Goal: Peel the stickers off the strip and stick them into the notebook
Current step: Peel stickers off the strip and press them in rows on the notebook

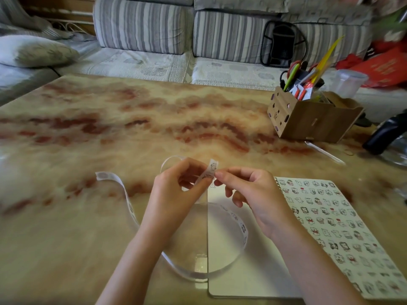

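Observation:
A long white sticker strip (pixel 130 208) curls in loops over the marbled table, with small cartoon stickers along it. My left hand (pixel 176 194) pinches the strip near its upright end (pixel 212 168). My right hand (pixel 248 190) pinches at a small sticker on that end with thumb and forefinger. Both hands hover above the left edge of the open notebook (pixel 242 271). Its right page (pixel 334 219) is covered with rows of cartoon stickers; the left page is blank white and partly hidden by my right forearm.
A cardboard organiser (pixel 308 119) with pens and scissors stands at the back right. A clear plastic cup (pixel 350 82) stands behind it, a black object (pixel 387 133) lies at the right edge. A striped sofa (pixel 145 27) runs behind the table.

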{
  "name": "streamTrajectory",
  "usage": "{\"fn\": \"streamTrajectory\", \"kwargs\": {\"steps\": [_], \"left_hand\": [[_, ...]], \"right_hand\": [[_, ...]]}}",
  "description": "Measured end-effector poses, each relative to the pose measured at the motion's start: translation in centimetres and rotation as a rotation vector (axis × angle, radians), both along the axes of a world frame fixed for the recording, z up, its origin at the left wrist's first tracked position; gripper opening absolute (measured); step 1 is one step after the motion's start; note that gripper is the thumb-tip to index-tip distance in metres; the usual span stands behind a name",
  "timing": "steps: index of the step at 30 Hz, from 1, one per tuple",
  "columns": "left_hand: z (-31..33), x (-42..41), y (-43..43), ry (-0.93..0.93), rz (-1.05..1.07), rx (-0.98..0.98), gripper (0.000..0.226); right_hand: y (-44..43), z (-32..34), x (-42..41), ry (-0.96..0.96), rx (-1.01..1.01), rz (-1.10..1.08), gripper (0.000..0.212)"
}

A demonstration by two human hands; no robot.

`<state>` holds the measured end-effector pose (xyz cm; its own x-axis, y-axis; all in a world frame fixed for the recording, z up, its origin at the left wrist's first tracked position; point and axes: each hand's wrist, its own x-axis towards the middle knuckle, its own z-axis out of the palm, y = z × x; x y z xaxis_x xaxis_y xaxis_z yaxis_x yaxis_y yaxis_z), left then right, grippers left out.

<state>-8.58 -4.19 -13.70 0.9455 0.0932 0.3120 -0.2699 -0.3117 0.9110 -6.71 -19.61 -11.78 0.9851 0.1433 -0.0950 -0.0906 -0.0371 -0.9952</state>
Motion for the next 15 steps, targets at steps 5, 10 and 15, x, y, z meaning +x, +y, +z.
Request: {"fn": "streamTrajectory", "kwargs": {"steps": [5, 10, 15], "left_hand": [[-0.05, 0.04, -0.18, 0.008, -0.002, -0.002, 0.016], [-0.04, 0.20, -0.29, 0.028, 0.006, -0.007, 0.009], [0.02, 0.06, -0.36, -0.002, 0.003, 0.019, 0.023]], "right_hand": [[0.10, -0.10, -0.08, 0.035, 0.008, 0.001, 0.013], [0.16, -0.11, -0.04, 0.033, 0.051, -0.026, 0.011], [0.18, -0.29, 0.03, 0.044, 0.048, -0.038, 0.015]]}}
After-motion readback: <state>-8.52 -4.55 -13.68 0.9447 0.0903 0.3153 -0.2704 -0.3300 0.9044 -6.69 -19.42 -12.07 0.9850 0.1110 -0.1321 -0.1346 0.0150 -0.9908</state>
